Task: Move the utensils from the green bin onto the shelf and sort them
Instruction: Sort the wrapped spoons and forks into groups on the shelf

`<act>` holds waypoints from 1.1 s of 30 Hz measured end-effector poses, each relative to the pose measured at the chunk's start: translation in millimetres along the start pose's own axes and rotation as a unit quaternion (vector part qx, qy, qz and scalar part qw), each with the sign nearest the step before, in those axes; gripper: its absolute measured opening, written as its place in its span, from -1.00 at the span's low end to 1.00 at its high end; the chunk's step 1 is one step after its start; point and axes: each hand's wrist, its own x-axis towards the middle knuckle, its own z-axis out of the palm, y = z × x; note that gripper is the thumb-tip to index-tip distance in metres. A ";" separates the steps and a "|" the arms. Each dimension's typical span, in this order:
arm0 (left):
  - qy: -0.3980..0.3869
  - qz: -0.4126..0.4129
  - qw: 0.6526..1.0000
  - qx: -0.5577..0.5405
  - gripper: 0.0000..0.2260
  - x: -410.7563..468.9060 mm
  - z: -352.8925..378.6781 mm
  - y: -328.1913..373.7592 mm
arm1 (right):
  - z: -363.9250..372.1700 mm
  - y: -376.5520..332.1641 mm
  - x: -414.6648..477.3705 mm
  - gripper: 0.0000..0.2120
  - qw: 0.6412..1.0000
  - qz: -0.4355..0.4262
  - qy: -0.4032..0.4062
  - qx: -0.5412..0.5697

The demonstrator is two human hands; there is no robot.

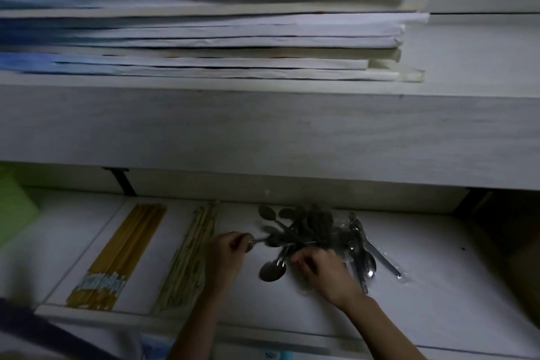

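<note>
**Both hands working a spoon heap on the lower shelf**

My left hand pinches the thin handle of one dull grey metal spoon; my right hand is curled into the tangled pile of metal spoons, though I cannot tell what its fingers grasp. The pile sits on the white lower shelf. I judge that tugging the pinched spoon could drag interlocked neighbours and scatter them. Left of my hands lie yellow wooden chopsticks and pale green-patterned chopsticks, close enough to knock; the green plastic bin stands far left
</note>
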 end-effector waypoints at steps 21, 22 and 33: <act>0.011 -0.146 0.902 -0.406 -0.84 -11.2 -50.6 -18.6 | 13.3 -19.5 63.5 -0.78 0.959 -0.074 -0.151 -0.229; -0.002 -0.149 0.903 -0.403 -0.83 -13.5 -47.5 -18.6 | 13.0 -18.2 64.7 -0.79 0.963 -0.074 -0.137 -0.218; -0.056 -0.176 0.801 -0.569 -0.79 -13.0 -29.0 -6.0 | -13.2 -46.2 75.5 -0.85 0.977 -0.062 0.158 0.131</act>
